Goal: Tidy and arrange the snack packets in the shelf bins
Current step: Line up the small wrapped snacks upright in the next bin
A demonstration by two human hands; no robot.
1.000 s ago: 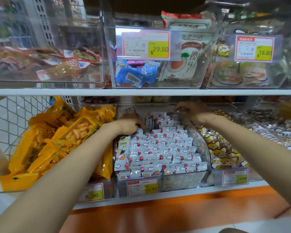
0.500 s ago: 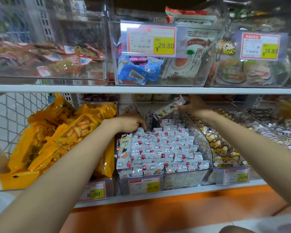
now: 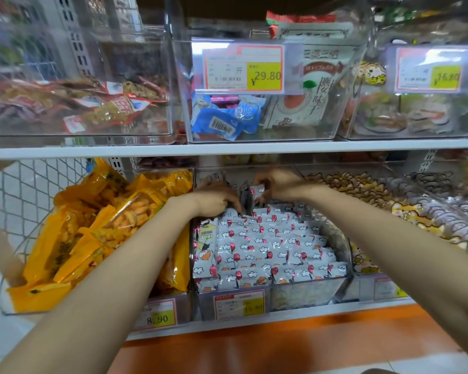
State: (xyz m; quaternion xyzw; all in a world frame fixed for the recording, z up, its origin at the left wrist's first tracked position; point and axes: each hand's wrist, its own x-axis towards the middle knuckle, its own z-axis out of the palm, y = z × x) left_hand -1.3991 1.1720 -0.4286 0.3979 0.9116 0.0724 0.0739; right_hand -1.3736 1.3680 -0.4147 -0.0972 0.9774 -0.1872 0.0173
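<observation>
One packet (image 3: 257,190) had moved. Half a second earlier our right hand (image 3: 280,184) had held it lifted, close under the edge of the upper shelf (image 3: 227,151). Now the hand had come down to the far end of the middle bin (image 3: 303,292), with the packet pinched upright between thumb and fingertips, just above the back row. Our left hand (image 3: 214,199) had barely shifted. It lay at the far left of the same bin, fingers curled down with the tips buried among the white-and-red packets (image 3: 268,247). We could not tell whether it gripped one or only pressed the row back.

Nearer to us the packets stood in fairly even overlapping rows right up to the bin's front wall. The yellow bags (image 3: 97,228) in the bin to the left lay loosely heaped and untouched.

We judged this to mean the stray packet was being slotted into the far row while the left hand kept a gap open. That would leave this bin nearly in order and the neighbouring bins still to do.
</observation>
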